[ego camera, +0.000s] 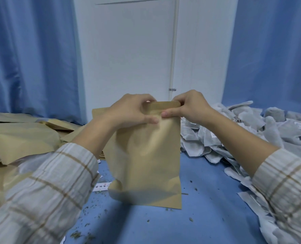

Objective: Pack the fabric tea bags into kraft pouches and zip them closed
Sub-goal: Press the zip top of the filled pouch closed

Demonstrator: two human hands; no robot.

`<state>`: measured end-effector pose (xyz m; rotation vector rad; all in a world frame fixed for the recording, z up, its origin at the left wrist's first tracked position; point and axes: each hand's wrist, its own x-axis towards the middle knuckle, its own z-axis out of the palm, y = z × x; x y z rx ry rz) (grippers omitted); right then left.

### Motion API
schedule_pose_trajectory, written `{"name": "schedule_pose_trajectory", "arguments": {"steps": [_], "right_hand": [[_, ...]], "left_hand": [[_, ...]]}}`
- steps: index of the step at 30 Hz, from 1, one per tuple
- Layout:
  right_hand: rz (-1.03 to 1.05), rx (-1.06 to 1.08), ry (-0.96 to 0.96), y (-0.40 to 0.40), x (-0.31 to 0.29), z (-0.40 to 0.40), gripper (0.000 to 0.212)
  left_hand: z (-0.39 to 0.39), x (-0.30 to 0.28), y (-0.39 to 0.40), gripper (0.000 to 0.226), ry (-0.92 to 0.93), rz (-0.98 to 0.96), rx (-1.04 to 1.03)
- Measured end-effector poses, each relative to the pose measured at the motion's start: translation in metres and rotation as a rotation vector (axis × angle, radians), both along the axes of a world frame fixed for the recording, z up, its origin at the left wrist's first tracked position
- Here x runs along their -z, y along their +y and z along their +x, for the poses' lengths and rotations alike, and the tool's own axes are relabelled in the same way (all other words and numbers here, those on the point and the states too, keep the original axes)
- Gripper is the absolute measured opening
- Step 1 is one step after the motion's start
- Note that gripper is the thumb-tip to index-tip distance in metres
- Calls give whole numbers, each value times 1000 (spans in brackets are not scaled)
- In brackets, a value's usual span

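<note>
Kraft pouch (146, 155) between both pinching hands

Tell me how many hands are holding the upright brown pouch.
2. The left hand pinches the pouch at its top left, and the right hand pinches its top right corner.

Matt, smooth kraft paper on the pouch (146, 152); white gauzy cloth on the tea bags (251, 131); soft checked cloth sleeves (46, 194); smooth blue tabletop (207, 217).
</note>
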<state>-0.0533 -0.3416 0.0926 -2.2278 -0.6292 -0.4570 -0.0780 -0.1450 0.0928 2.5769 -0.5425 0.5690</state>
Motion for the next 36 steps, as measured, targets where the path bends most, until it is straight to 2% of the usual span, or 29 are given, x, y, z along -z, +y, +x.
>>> {"name": "schedule_pose_trajectory", "arguments": {"steps": [3, 6, 9, 13, 17, 20, 22, 26, 29, 33, 36], "right_hand": [[37, -68, 64, -7, 1, -2, 25], [160, -175, 136, -15, 13, 0, 12], [246, -117, 57, -13, 24, 2, 18], [224, -47, -38, -5, 28, 4, 34], [266, -165, 117, -3, 22, 1, 23], [315, -110, 71, 1, 22, 0, 17], [359, -80, 50, 4, 23, 0, 22], [288, -127, 127, 3, 18, -3, 27], [181, -94, 148, 2, 9, -3, 45], [96, 17, 19, 12, 9, -6, 16], [-15, 42, -40, 13, 9, -7, 20]], "left_hand": [[4, -3, -5, 31, -12, 14, -40], [5, 0, -4, 28, -11, -12, -10], [3, 3, -4, 31, 27, -65, 15], [3, 4, -1, 28, 27, -76, 9], [4, 4, 1, 17, -29, -77, -14], [3, 4, 1, 14, -29, -94, 1], [3, 3, 1, 11, -33, -92, -1], [1, 2, -1, 9, -86, -28, -28], [-2, 5, -7, 16, -138, 9, -53], [-3, 13, -18, 12, -185, 72, -129], [-2, 13, -21, 14, -181, 50, -149]]}}
